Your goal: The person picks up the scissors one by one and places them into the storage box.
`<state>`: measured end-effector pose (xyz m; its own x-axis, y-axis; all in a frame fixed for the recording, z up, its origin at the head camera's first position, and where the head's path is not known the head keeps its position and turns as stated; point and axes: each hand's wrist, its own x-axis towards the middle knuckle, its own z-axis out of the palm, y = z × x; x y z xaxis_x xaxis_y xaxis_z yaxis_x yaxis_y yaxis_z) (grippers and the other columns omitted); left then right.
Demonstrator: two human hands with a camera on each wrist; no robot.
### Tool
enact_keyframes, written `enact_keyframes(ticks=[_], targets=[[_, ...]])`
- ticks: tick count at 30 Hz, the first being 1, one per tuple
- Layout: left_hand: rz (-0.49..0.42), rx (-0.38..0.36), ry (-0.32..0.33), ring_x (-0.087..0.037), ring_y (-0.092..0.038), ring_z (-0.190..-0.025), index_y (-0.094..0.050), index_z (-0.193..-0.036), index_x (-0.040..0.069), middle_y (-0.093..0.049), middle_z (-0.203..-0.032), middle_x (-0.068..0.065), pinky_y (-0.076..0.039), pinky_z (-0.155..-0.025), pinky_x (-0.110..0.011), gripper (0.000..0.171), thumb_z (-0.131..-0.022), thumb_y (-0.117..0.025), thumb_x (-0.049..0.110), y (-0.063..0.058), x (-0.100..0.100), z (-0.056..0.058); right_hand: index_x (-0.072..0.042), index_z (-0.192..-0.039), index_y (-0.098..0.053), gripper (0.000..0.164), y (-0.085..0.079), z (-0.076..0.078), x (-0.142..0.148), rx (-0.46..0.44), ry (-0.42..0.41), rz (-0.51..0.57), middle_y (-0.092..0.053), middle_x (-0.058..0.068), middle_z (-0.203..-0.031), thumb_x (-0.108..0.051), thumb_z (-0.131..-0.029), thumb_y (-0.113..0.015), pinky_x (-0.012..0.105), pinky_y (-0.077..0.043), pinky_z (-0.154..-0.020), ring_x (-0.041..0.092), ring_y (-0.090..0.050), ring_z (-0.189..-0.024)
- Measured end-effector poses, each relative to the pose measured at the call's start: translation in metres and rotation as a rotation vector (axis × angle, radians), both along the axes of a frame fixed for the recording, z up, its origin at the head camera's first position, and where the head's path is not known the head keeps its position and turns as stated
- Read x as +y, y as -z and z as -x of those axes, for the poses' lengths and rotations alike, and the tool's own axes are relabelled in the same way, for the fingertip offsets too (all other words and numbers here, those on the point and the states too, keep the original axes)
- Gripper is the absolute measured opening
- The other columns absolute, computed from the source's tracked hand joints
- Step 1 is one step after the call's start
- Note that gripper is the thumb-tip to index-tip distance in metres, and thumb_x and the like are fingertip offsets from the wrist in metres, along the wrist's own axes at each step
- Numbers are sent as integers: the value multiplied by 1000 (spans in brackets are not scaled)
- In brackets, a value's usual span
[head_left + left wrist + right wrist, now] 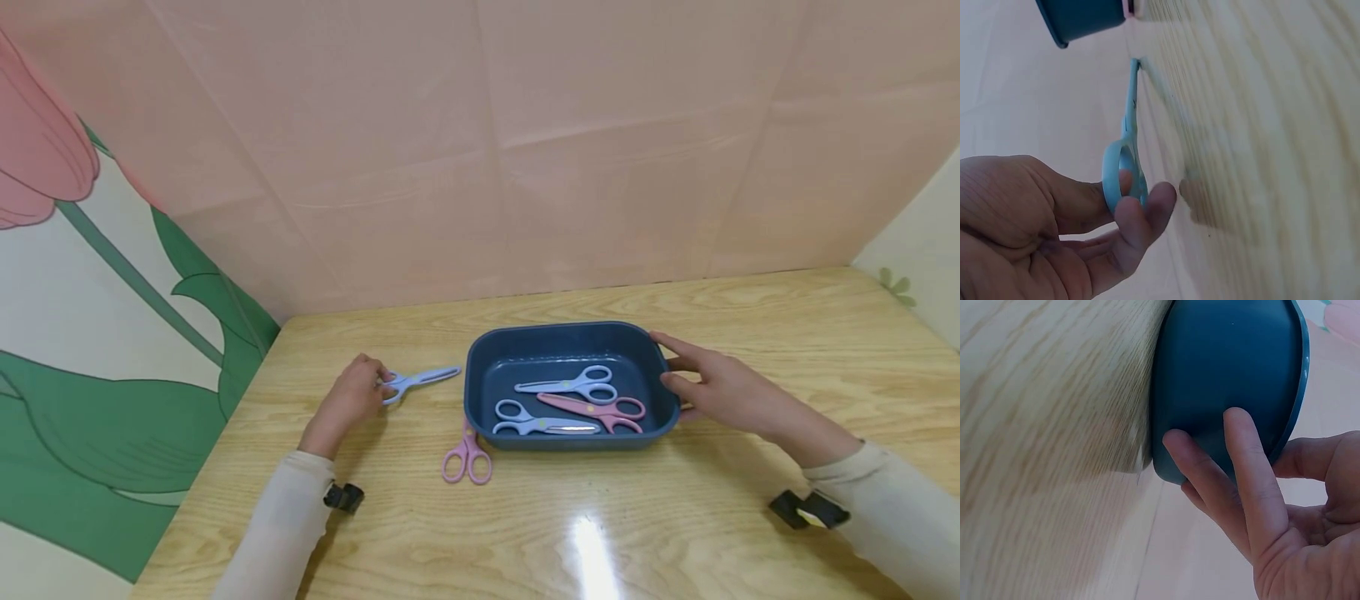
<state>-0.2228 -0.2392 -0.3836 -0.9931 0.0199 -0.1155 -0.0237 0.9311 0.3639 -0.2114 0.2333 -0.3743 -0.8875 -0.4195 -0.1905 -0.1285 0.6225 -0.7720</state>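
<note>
My left hand [351, 402] pinches a pair of light blue scissors [422, 380] by its finger loops, thumb on one side and fingers on the other. Their blades are together and point right toward the bin; in the left wrist view the scissors [1130, 112] stand tilted, tip close to the wood. My right hand [716, 390] holds the right end of a dark blue bin [555, 444], thumb at the rim and fingers spread on the outer wall [1229, 369]. Inside lie two blue scissors [581, 385] [543, 425] and one pink pair [592, 408].
A pink pair of scissors [468, 457] lies by the bin's front left corner, loops toward me, blades partly hidden by the bin. The wooden table [420, 533] meets a pink-covered wall [487, 167] at the back. A tulip-printed panel [112, 317] stands at the left.
</note>
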Motion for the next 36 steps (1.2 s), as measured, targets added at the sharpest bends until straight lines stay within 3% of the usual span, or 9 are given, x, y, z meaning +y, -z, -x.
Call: enact_keyframes(ticks=[12, 20, 36], targets=[[-44, -4, 22, -26, -56, -95, -71, -107, 0, -58, -116, -17, -49, -89, -42, 19, -92, -71, 12, -1, 2, 2, -8, -160, -10, 68, 0, 0, 0, 22, -4, -8, -36, 45, -144, -15, -105, -49, 35, -62, -75, 41, -68, -110], [-64, 48, 31, -27, -55, -95, -71, -105, 4, -57, -114, -18, -48, -92, -45, 19, -88, -75, 11, 0, 2, 3, -8, -160, -10, 68, 1, 0, 1, 20, -5, -12, -36, 45, -145, -16, -105, -49, 35, -62, -75, 42, -67, -111], [-117, 126, 64, -21, -61, -80, -73, -95, 5, -59, -107, -17, -51, -77, -36, 17, -80, -82, 7, -1, 7, 2, -8, -160, -10, 68, 0, 0, 1, 16, 0, -19, -36, 44, -145, -17, -105, -48, 36, -62, -76, 41, -67, -110]])
